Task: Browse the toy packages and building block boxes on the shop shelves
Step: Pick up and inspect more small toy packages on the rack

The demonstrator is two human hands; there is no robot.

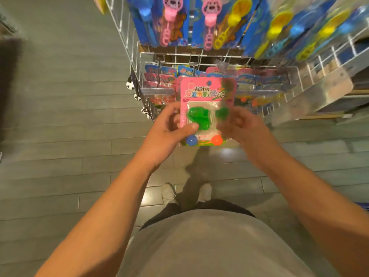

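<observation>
A pink blister-card toy package (pixel 206 92) with a green toy, a blue ball and an orange ball is held upright in front of the wire rack. My left hand (pixel 169 126) grips its left edge, thumb pressed on the front by the green toy. My right hand (pixel 243 126) is at the package's right edge, blurred, fingers curled toward it; whether it holds the card is unclear. More pink and blue carded packages (pixel 159 80) hang on hooks just behind it.
A white wire display rack (pixel 137 62) stands ahead, with blue cards of bubble wands (pixel 209 23) hanging above. Shelving (pixel 329 90) runs off to the right. Grey plank floor (pixel 60 116) stretches to the left, and my feet are below.
</observation>
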